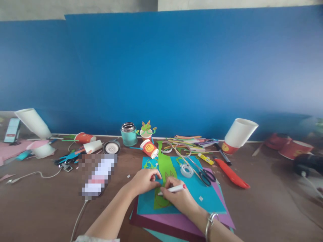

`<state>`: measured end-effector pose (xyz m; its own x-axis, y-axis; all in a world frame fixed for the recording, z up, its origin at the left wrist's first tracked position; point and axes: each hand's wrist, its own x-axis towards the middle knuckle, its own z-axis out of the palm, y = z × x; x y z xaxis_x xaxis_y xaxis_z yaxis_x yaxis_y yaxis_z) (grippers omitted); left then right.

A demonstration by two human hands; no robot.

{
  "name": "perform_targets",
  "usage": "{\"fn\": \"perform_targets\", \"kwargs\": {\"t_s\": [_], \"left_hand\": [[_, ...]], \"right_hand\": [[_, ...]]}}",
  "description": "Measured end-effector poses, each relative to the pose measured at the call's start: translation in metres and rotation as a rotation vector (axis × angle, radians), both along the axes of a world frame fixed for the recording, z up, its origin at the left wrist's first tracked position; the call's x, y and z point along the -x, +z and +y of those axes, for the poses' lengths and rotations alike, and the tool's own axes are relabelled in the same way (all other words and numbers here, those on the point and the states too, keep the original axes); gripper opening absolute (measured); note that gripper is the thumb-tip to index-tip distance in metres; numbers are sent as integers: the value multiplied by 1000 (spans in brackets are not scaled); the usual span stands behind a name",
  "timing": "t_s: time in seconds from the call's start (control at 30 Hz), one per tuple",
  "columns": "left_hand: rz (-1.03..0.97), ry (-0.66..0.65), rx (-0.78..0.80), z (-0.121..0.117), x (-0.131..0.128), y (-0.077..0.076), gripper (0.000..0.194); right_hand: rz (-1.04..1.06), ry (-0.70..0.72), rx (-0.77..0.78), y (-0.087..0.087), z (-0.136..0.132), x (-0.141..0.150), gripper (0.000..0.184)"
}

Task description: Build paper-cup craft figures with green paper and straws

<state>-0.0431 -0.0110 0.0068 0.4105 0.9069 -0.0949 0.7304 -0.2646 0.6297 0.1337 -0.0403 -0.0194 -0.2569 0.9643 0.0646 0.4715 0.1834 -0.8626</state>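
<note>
My right hand [178, 196] is closed round a white marker with a red end [174, 189], its tip down on a green paper strip [165, 171] that carries drawn outlines. My left hand [145, 179] presses on that strip with curled fingers, just left of the marker. The strip lies on a teal sheet [207, 198], which tops a stack of purple and dark red sheets [151, 223]. A silver bracelet [210, 222] circles my right wrist.
Scissors [202, 171] and a tape roll [187, 170] lie on the teal sheet. An orange cutter [232, 174], paper cups [149, 148], a teal jar [128, 134], coloured strips [191, 139] and a tilted white cup [238, 134] stand behind. A cable [78, 218] and blurred object [98, 174] lie left.
</note>
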Motion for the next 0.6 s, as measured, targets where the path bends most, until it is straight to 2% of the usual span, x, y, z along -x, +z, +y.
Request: {"fn": "perform_targets", "kwargs": {"t_s": [0.3, 0.6], "left_hand": [[-4, -9, 0, 0, 0, -2, 17], [-30, -3, 8, 3, 1, -8, 17]], "right_hand": [[8, -30, -9, 4, 0, 1, 23], [9, -37, -36, 0, -1, -1, 22]]}}
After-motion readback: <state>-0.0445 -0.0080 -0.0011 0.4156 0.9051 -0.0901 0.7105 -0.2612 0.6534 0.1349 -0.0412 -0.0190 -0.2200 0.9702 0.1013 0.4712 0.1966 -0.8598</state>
